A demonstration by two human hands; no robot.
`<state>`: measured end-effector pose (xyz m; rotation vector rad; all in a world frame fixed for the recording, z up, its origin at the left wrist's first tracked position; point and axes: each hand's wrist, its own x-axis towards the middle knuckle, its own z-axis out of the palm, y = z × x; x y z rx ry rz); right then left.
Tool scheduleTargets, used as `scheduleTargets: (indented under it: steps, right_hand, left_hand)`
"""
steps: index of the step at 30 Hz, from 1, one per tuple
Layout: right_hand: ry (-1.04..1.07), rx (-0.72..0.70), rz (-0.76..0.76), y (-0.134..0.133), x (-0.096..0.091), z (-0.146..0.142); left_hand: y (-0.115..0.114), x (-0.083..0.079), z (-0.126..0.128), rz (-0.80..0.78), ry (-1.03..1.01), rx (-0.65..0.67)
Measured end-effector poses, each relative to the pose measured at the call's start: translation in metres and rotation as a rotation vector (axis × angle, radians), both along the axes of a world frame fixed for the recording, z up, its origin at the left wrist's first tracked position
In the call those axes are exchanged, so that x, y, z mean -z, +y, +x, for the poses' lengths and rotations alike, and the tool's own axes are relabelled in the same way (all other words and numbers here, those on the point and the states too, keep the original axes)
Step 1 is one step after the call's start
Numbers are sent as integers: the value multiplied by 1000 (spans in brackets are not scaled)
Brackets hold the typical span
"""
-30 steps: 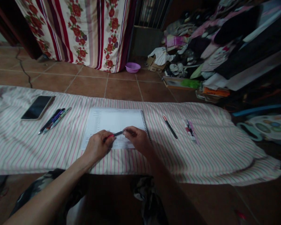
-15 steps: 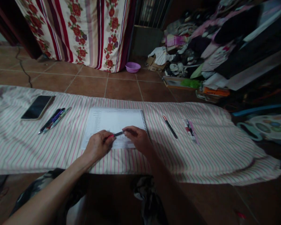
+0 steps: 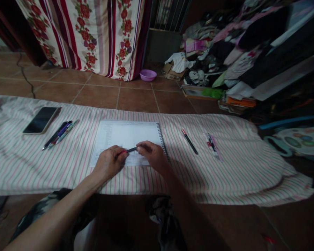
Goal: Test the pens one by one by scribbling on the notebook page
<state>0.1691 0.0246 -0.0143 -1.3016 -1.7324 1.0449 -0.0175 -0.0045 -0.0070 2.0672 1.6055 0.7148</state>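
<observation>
Both hands hold one dark pen (image 3: 131, 150) over the lower part of a spiral notebook (image 3: 136, 132). My left hand (image 3: 110, 159) is closed around its pinkish-red end. My right hand (image 3: 153, 153) pinches the other end between thumb and fingers, and that tip is hidden. The notebook lies open flat, with its wire binding on the right and faint printed lines on the left of the page. To the right of it rests a black pen (image 3: 190, 142) with an orange-pink end.
A phone (image 3: 41, 120) and several pens (image 3: 59, 135) lie to the left on the striped cloth (image 3: 78, 170). At the right is a small clear packet (image 3: 212, 145) with pens or refills. Beyond, on the tiled floor, stand a purple basin (image 3: 148, 75) and piled clothes (image 3: 204, 52).
Almost nothing differs. Both hands keep hold of the pen in nearly the same place, and the view has shifted very slightly.
</observation>
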Motion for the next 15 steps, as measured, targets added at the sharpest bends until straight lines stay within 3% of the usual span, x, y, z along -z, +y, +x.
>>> scheduleTargets:
  steps: [3,12,15]
  right_hand:
    - [59,6,-22,1,3,1]
    - [-196,9,61,-1,-3,-1]
    - [-164,4,56,-1,-3,-2]
  left_hand:
    - [0,0,0,7,5,5]
    - [-1,-4,1,43,52,19]
    - [-1,-2,1,55,47,18]
